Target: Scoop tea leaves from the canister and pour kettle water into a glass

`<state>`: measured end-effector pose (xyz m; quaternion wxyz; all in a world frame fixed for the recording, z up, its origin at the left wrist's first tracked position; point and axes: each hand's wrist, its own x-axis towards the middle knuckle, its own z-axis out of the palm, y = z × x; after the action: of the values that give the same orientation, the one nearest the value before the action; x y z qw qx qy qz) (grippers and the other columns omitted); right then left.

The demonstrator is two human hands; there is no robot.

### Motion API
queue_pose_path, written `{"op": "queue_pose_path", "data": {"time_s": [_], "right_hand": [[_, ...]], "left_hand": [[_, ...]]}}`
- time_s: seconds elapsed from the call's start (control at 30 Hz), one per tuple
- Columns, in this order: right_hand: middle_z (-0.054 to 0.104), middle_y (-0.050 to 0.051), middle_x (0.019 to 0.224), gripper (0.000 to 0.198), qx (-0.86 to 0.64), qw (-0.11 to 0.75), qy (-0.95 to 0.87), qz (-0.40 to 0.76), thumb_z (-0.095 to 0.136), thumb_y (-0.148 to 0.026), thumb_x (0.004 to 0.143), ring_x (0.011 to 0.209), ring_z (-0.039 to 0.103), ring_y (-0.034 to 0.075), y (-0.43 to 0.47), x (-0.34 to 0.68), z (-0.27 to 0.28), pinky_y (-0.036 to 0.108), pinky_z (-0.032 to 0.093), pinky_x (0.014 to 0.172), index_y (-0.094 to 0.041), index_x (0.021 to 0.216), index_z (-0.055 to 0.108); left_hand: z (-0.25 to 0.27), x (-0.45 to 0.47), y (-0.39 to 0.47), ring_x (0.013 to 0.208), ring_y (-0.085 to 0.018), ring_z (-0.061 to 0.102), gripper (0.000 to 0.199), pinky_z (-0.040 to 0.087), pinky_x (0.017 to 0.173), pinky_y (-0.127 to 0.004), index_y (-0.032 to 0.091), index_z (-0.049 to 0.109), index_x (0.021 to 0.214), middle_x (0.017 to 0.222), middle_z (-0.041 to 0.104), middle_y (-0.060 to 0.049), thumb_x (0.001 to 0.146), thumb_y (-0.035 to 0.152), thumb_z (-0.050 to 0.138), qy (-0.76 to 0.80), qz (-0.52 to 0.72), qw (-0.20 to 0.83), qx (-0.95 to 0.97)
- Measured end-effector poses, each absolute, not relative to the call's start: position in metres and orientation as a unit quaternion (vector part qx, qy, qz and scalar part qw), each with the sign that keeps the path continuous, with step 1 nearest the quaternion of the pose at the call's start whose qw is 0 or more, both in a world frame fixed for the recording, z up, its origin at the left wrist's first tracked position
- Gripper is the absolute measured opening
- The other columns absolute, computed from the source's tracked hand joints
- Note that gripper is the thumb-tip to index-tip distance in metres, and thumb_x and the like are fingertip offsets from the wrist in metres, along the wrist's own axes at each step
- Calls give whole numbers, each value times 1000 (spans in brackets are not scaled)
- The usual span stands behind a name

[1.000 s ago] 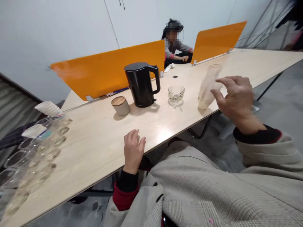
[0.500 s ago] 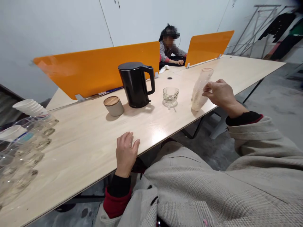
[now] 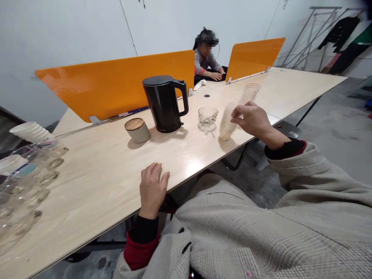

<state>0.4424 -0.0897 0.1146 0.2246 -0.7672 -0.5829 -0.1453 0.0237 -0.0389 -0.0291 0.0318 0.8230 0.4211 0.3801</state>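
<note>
While right hand [image 3: 254,120] grips plastic cup [image 3: 227,124] near desk [image 3: 116,170] front edge, beside glass cup [image 3: 207,116], left hand [image 3: 151,189] rests flat, released. Step: positioning cup; next needs steady set-down.

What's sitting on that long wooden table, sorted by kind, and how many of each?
Black kettle: 1
Lidded canister: 1
Glass cup: 1
Clear plastic cup stacks: 2, one gripped by the right hand, one behind it
Orange dividers: 2
Total: 7
The blurred cups at far left are left uncounted.
</note>
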Motion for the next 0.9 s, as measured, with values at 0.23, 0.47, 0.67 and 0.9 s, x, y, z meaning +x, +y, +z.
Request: {"op": "queue_pose_path", "data": {"time_s": [0.23, 0.47, 0.67, 0.9], "right_hand": [[76, 12, 98, 16, -748, 245, -595, -161, 64, -31, 99, 112, 66, 34, -89, 435, 114, 47, 55, 89, -23, 99, 78], [76, 12, 92, 23, -745, 256, -587, -190, 61, -30, 98, 99, 70, 31, -85, 439, 112, 44, 56, 83, -23, 99, 82], [76, 13, 98, 18, -765, 267, -560, -173, 67, -32, 95, 98, 72, 31, -86, 436, 121, 47, 56, 90, -24, 99, 82], [78, 10, 97, 18, -753, 312, -548, -188, 65, -32, 95, 97, 71, 29, -86, 440, 129, 48, 57, 94, -26, 100, 81]], "left_hand": [[-31, 23, -39, 117, -35, 66, 31, 54, 105, -51, 18, 73, 120, 125, 74, -15, 101, 39, 61, 422, 389, 40, 818], [-30, 24, -39, 116, -35, 65, 31, 54, 104, -52, 20, 74, 120, 125, 74, -15, 100, 39, 61, 427, 388, 59, 814], [-29, 25, -40, 116, -35, 65, 31, 55, 103, -52, 18, 74, 120, 125, 75, -16, 100, 38, 62, 428, 388, 58, 814], [-29, 24, -39, 117, -34, 65, 30, 56, 104, -51, 18, 74, 119, 125, 75, -15, 100, 38, 63, 423, 386, 53, 818]]}}
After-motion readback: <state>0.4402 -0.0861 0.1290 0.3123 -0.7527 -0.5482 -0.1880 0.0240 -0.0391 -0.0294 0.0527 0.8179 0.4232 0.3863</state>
